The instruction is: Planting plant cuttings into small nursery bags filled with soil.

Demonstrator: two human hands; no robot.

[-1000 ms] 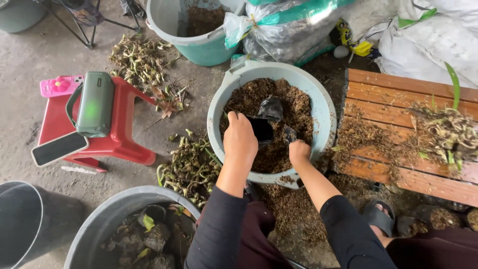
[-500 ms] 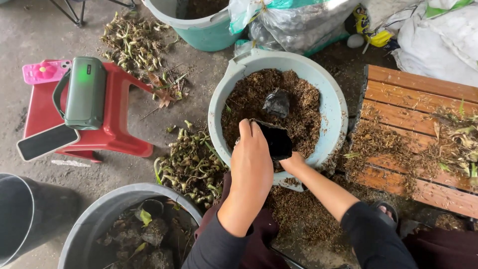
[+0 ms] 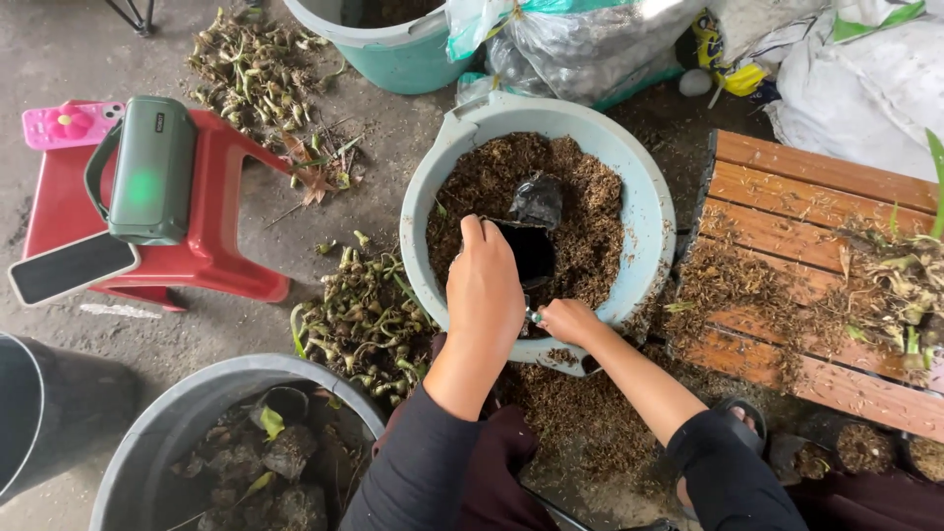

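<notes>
A pale blue-grey basin [image 3: 651,187] holds brown shredded potting mix [image 3: 585,211]. Over its near side my left hand [image 3: 484,287] grips a small black plastic nursery bag [image 3: 529,251] with its mouth held wide. My right hand [image 3: 567,320] is closed just right of the bag at the basin's near rim, with a bit of metal showing at its fingers; what it holds I cannot tell. A second crumpled black bag [image 3: 538,200] lies on the mix farther in.
A red stool [image 3: 211,211] at left carries a green speaker [image 3: 147,169], a pink phone [image 3: 67,123] and a dark phone [image 3: 71,267]. Grey tub [image 3: 197,423] with plants near left, teal bucket [image 3: 393,59] behind, root piles [image 3: 369,320] on floor, littered wooden pallet [image 3: 816,265] right.
My left hand with the bag moved slightly up and deeper over the mix. My right hand shifted left, close beside the bag. The camera view drifted a little.
</notes>
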